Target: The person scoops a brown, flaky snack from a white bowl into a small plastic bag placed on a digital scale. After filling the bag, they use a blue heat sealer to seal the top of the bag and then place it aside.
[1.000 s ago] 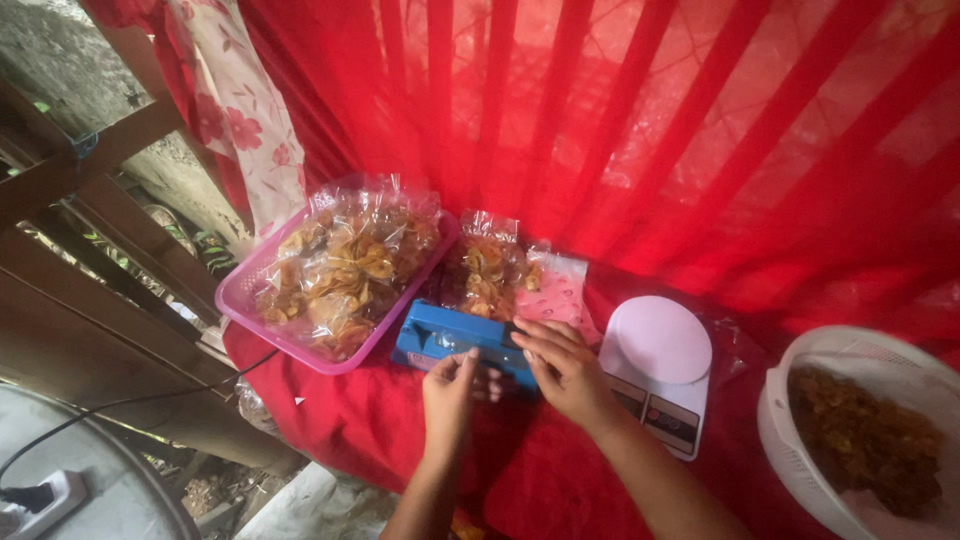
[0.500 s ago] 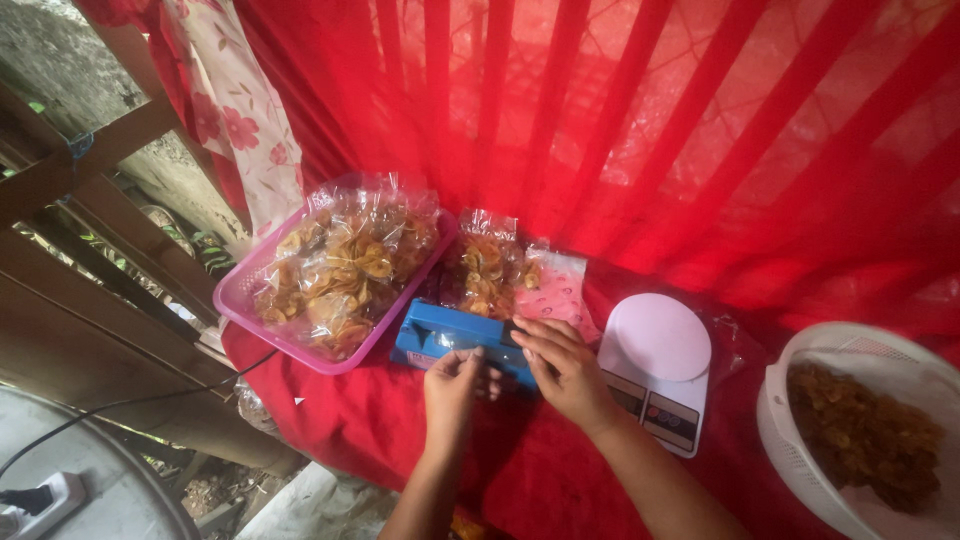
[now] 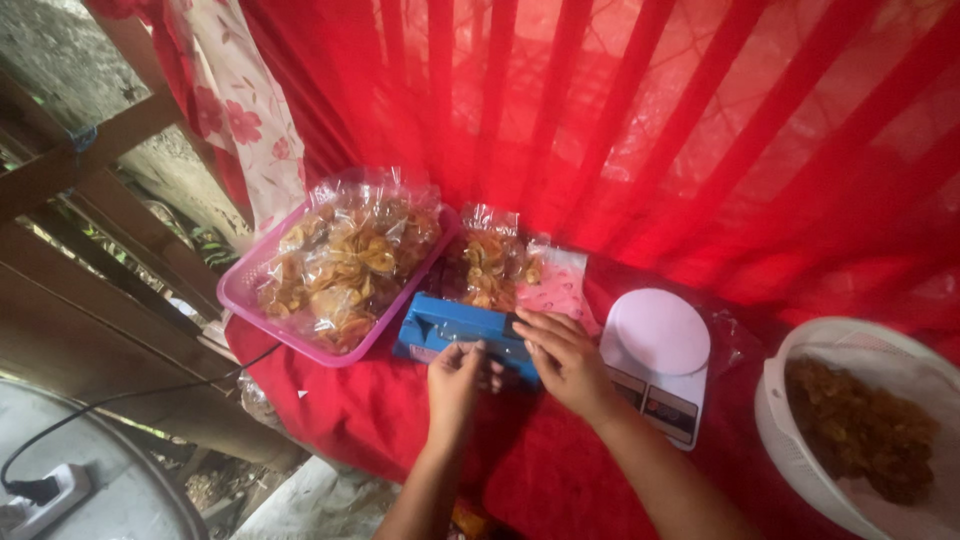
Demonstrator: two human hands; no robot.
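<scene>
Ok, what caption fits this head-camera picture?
Both hands, left hand and right hand, on a blue sealer beside bagged snacks.

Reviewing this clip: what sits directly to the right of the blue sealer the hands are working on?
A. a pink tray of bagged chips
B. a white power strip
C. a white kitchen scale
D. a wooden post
C: the white kitchen scale stands just right of the blue sealer, beside the right hand; the pink tray lies on the sealer's other side.

Red striped curtain, wooden rails
</scene>
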